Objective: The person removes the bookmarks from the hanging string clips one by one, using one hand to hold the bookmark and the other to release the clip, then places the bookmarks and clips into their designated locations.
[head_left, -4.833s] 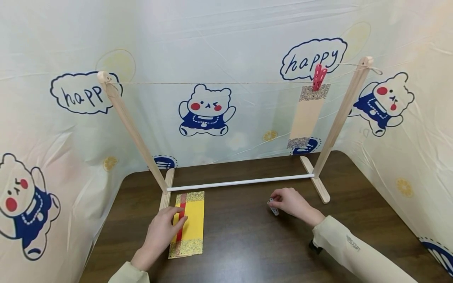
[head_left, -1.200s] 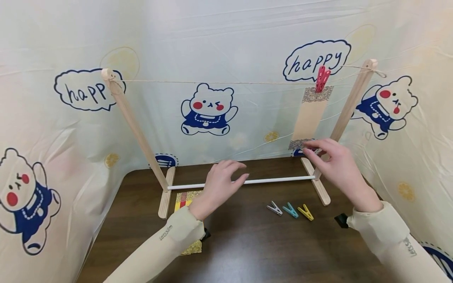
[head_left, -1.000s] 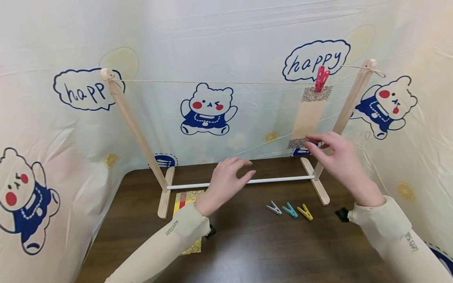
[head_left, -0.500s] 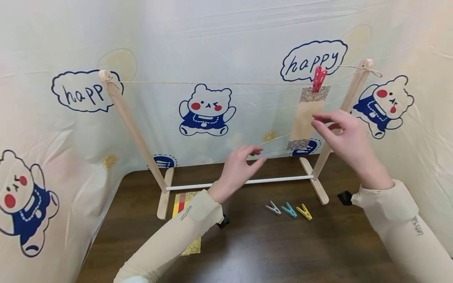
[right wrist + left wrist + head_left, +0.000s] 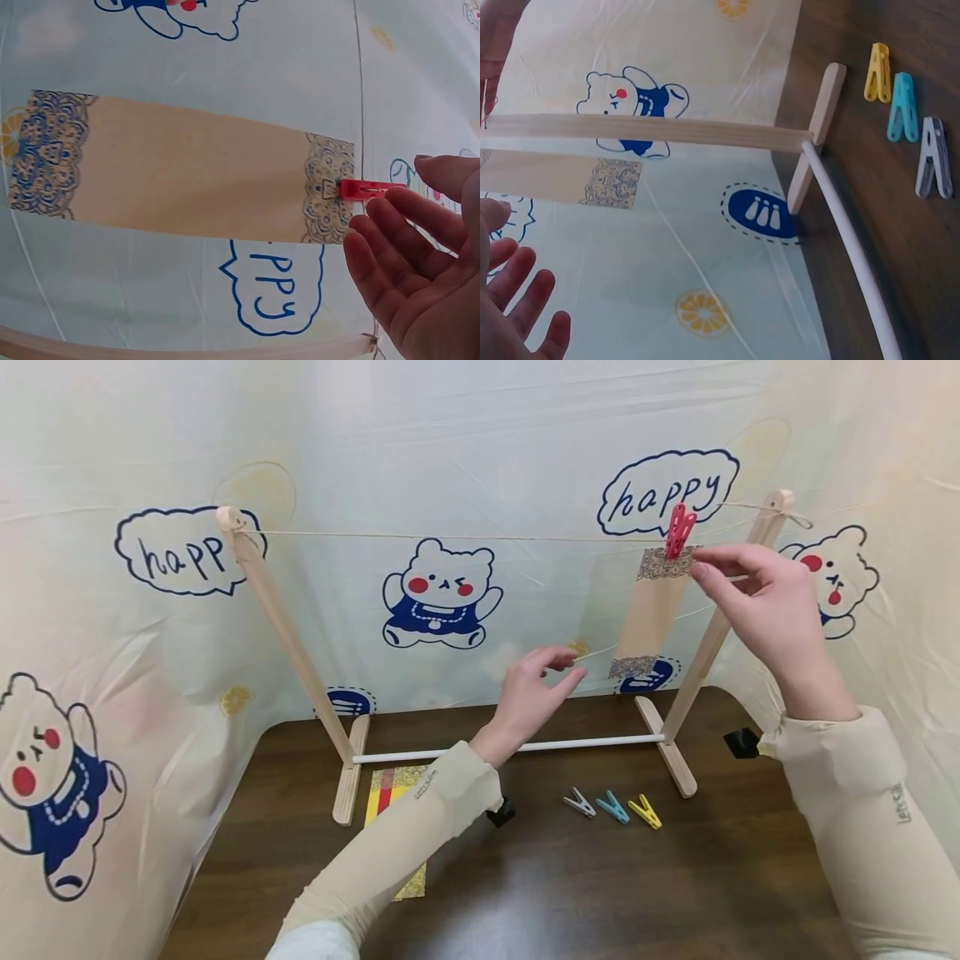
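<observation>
A tan paper strip (image 5: 649,614) with patterned ends hangs from the string (image 5: 450,537), held by a red clothespin (image 5: 679,533). Beside its top right corner is my right hand (image 5: 780,622), fingers bent loosely. In the right wrist view the thumb stands apart from the fingers, and the fingertips are near the red clothespin (image 5: 367,187); whether they touch it I cannot tell. My left hand (image 5: 527,700) hovers in front of the rack, left of the strip's lower end, with relaxed fingers and nothing in them. My left forearm partly covers a yellow patterned paper (image 5: 412,883) with a red stripe.
Grey (image 5: 580,803), blue (image 5: 613,807) and yellow (image 5: 645,812) clothespins lie on the dark wooden table (image 5: 555,877). The rack has a left post (image 5: 281,622), a right post (image 5: 701,664) and a white bottom rod (image 5: 600,743). A printed curtain (image 5: 525,460) stands behind.
My right hand has left the grey clothespin on the table and risen to the hanging strip's top. My left hand has come off the yellow paper, moving right and up.
</observation>
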`<state>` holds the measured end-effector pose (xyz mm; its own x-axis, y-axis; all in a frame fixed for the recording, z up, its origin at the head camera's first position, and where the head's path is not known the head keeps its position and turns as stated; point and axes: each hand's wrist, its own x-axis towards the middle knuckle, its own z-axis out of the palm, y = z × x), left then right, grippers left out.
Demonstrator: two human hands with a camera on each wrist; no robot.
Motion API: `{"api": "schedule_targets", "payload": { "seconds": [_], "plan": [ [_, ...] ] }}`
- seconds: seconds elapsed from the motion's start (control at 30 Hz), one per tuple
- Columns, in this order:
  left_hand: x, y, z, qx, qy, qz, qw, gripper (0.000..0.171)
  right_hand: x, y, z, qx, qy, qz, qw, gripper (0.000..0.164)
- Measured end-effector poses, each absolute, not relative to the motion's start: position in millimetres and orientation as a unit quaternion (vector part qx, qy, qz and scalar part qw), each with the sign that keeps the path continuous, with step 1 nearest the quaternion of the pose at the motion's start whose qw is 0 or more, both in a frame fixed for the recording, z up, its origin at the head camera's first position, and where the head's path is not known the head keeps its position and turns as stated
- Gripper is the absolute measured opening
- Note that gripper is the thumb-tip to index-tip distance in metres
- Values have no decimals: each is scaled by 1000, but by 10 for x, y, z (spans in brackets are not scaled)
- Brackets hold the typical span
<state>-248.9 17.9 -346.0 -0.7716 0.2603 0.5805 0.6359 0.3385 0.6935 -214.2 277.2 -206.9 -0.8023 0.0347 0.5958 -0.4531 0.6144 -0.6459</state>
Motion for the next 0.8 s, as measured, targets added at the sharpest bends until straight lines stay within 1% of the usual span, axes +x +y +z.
{"api": "schedule_targets", "payload": {
  "seconds": [0.23, 0.37, 0.57, 0.7, 0.8],
  "plan": [
    [-2576, 357, -3370, -275, -787, -524, 174, 24, -2267, 2820, -1897, 124, -819, 480, 289, 28],
    [-2615, 471, -3317, -269, -785, -533, 166, 24, -2310, 2816, -1793, 113, -814, 497, 279, 28],
    [-2659, 592, -3287, -254, -773, -563, 144, 28, -2380, 2793, -1719, 104, -824, 500, 246, 32],
    [-2697, 641, -3286, -243, -768, -578, 131, 33, -2435, 2784, -1714, 107, -812, 533, 213, 36],
    [-2718, 676, -3279, -239, -768, -581, 124, 33, -2475, 2789, -1727, 115, -789, 576, 181, 38]
  ]
}}
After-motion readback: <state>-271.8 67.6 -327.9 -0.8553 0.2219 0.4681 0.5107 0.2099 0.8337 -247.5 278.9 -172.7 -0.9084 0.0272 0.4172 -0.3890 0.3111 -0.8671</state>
